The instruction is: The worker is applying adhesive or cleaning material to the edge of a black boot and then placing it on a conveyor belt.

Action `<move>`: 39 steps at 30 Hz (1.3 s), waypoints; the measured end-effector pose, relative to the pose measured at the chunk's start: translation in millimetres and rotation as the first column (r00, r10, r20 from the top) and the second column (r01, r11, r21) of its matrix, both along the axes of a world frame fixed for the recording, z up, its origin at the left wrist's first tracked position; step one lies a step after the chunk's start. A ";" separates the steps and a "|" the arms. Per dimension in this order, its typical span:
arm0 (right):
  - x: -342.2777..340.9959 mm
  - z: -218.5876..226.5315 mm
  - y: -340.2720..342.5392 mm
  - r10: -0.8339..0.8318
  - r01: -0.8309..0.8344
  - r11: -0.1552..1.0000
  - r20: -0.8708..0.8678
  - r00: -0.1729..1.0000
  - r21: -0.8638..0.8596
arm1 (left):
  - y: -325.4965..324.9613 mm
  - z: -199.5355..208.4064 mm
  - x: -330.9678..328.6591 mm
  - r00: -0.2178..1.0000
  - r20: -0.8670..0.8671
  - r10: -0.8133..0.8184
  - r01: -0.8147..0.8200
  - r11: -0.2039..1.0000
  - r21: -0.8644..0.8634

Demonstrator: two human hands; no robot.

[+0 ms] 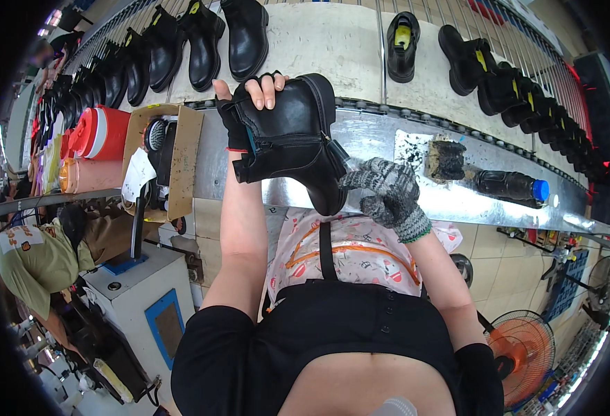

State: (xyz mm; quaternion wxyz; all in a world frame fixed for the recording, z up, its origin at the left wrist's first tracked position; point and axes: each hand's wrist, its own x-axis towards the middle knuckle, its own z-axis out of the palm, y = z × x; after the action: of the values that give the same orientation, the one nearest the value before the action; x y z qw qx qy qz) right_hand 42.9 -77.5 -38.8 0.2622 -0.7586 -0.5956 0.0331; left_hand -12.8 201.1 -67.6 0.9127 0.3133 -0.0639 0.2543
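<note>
A black leather ankle boot (288,132) with a side zipper is held up over the bench edge, its sole to the right and its toe down. My left hand (256,97), in a black fingerless glove, grips it by the shaft, with bare fingertips over the leather. My right hand (390,191), in a grey knit glove, has its fingers closed beside the boot's sole edge. A small dark piece (337,154) with a pale end sits between those fingers and the boot; its kind is unclear.
A metal bench (277,193) carries a blackened sponge-like block (446,160) on a stained sheet and a dark bottle (509,186) with a blue cap. Several black boots (203,45) line the conveyor behind. At left stand a cardboard box (184,156) with brushes and a red jug (97,132).
</note>
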 end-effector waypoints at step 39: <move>-4.6 -28.7 -67.2 -0.016 -0.035 0.994 -0.439 0.899 -0.108 | 49.8 -42.6 3.1 0.985 -0.169 0.045 -0.039 0.999 0.038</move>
State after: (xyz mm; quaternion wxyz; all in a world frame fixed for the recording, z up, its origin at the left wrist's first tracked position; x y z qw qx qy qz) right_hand 38.3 -144.7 -67.5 0.3461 -0.7423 -0.5221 0.2380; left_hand -9.7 250.9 -110.2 0.9037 0.3510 0.0164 0.2446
